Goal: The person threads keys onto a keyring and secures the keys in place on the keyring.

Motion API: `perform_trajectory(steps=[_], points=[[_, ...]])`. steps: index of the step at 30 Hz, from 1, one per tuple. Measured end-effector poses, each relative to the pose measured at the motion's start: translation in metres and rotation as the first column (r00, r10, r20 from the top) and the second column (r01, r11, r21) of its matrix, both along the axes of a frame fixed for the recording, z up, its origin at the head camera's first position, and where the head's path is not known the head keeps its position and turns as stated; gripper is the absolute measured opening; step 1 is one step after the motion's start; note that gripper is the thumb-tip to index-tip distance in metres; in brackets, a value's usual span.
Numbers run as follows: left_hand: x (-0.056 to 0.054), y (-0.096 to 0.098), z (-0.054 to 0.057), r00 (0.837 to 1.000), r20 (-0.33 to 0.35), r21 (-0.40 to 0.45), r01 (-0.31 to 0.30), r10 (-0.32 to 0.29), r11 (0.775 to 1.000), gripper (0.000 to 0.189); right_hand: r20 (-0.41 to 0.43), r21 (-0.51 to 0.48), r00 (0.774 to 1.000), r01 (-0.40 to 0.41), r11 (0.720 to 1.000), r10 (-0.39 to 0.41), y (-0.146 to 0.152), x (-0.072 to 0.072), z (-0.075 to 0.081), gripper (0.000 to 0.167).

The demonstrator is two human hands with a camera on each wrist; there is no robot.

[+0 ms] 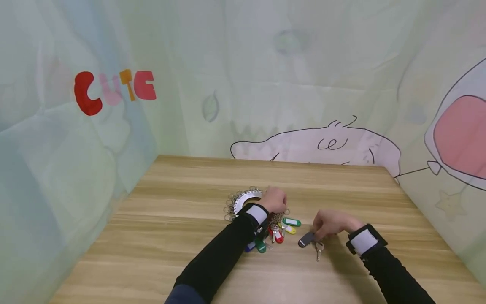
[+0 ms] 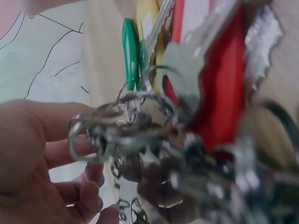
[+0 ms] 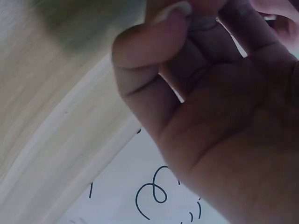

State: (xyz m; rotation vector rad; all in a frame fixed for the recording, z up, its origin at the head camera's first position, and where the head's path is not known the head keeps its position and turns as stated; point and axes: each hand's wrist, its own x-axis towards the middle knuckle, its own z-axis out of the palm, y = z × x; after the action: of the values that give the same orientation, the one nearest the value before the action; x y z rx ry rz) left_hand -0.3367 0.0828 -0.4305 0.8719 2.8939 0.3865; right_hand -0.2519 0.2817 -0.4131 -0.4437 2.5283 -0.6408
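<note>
On the table lies a silver round key holder [image 1: 243, 201] with small rings all around its edge. At its right side my left hand [image 1: 275, 199] curls its fingers on a cluster of metal key rings [image 2: 135, 128]; the thumb's contact is hidden. Keys with coloured tags hang or lie below it: a red tag [image 1: 279, 236], a yellow tag [image 1: 290, 229], a green tag [image 1: 291, 221], another green tag [image 1: 260, 246] and a blue tag [image 1: 250, 246]. To the right, my right hand [image 1: 329, 223] pinches a dark grey key tag [image 1: 306, 239] with a key [image 1: 319, 252] dangling from it.
The wooden table [image 1: 171, 202] meets a printed fabric wall [image 1: 303, 84] at the back and both sides. My left forearm [image 1: 220, 253] crosses in front of the tags, and a shadow of the right arm falls on the table.
</note>
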Motion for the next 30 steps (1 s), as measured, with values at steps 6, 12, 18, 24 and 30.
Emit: perform_trajectory(steps=[6,12,18,24,30], points=[[0.002,0.008,-0.003,0.999,0.04,-0.014,-0.02,0.02,1.0,0.013,-0.014,-0.171,0.998,-0.06,0.983,0.059,0.007,-0.007,-0.001,0.019],[0.003,0.014,-0.002,0.998,0.05,-0.045,-0.026,0.029,0.999,0.029,-0.018,-0.362,1.0,0.016,0.932,-0.024,0.011,-0.01,0.003,0.016],[0.0,0.016,-0.005,0.997,0.074,-0.034,-0.005,0.007,0.999,0.031,-0.093,-0.456,0.977,0.129,0.881,-0.192,0.012,-0.012,0.005,0.019],[-0.003,0.015,-0.005,0.997,0.083,-0.033,0.011,-0.008,0.999,0.026,-0.014,-0.739,0.957,0.185,0.648,-0.288,0.013,-0.015,0.004,0.019],[-0.003,0.017,-0.005,0.997,0.072,-0.07,0.018,-0.013,0.997,0.025,0.197,-0.899,0.969,0.239,0.367,-0.148,0.01,-0.017,0.006,0.025]])
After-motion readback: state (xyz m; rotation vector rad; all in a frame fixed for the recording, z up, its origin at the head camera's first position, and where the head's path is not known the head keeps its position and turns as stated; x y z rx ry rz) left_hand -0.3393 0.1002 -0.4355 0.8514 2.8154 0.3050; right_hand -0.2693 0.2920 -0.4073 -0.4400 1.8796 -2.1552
